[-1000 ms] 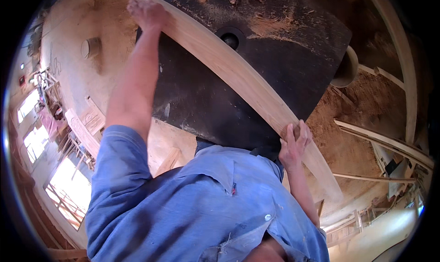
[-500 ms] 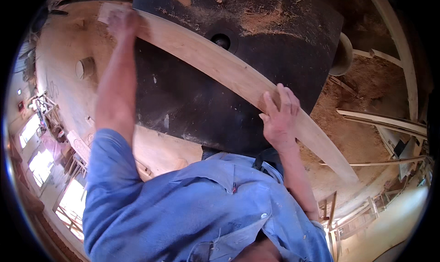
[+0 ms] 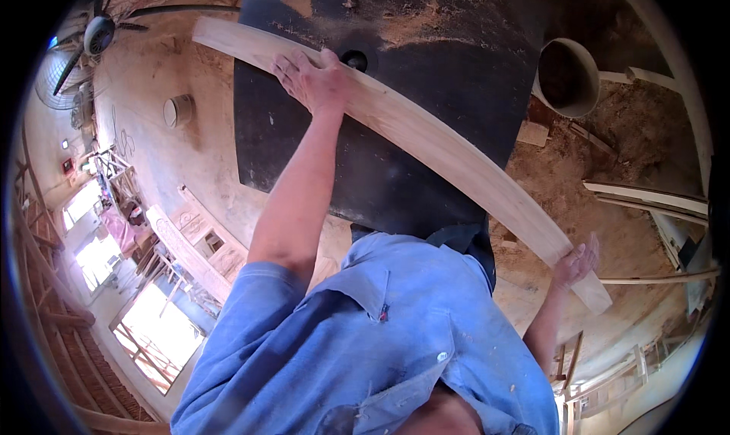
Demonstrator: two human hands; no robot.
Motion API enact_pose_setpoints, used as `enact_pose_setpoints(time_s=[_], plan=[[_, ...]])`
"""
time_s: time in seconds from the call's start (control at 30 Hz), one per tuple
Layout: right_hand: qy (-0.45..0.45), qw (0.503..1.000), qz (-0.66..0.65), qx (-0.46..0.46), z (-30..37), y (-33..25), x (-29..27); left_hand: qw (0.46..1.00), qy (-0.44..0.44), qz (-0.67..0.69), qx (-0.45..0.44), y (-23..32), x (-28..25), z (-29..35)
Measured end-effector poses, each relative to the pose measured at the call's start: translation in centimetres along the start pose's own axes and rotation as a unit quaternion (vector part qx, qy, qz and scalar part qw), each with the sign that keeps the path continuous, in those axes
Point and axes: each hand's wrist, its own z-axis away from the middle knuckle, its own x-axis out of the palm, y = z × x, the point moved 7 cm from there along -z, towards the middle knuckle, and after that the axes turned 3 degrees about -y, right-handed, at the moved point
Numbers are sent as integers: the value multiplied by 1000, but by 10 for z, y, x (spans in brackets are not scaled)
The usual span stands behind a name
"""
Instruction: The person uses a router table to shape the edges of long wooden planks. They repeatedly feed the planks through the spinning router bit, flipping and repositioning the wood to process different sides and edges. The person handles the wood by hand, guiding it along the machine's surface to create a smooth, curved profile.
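Note:
A long curved pale wooden plank (image 3: 426,142) lies across a black machine table (image 3: 426,70) dusted with sawdust. My left hand (image 3: 312,77) presses flat on the plank's upper part, next to a round hole in the table (image 3: 354,58). My right hand (image 3: 576,264) grips the plank close to its lower right end, off the table's edge. My blue shirt (image 3: 380,344) fills the lower middle of the view.
A round pale bucket (image 3: 566,76) stands right of the table on a sawdust-covered floor. Loose wooden strips (image 3: 646,195) lie at the right. A fan (image 3: 99,32) is at the upper left, with carved wooden panels (image 3: 190,245) and bright doorways at the left.
The plank has slid toward the lower right across the table. My right hand moved down the plank to its end; my left hand now sits nearer the hole.

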Motion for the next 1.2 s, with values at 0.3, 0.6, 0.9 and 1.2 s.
enact_pose_setpoints(time_s=[0.3, 0.6, 0.9, 1.2], plan=[[50, 998, 30, -15, -52, -86, -3, 999, 42, -8, 5, -38, -3, -58], [59, 997, 20, -52, -134, -223, 26, 987, 68, -143, 6, -172, 1, -183], [31, 994, -17, -103, -158, -386, 53, 939, -121, -312, -77, -310, -25, -287], [71, 992, -1, -101, -166, -286, 37, 976, -43, -158, -141, -204, -21, -176]])
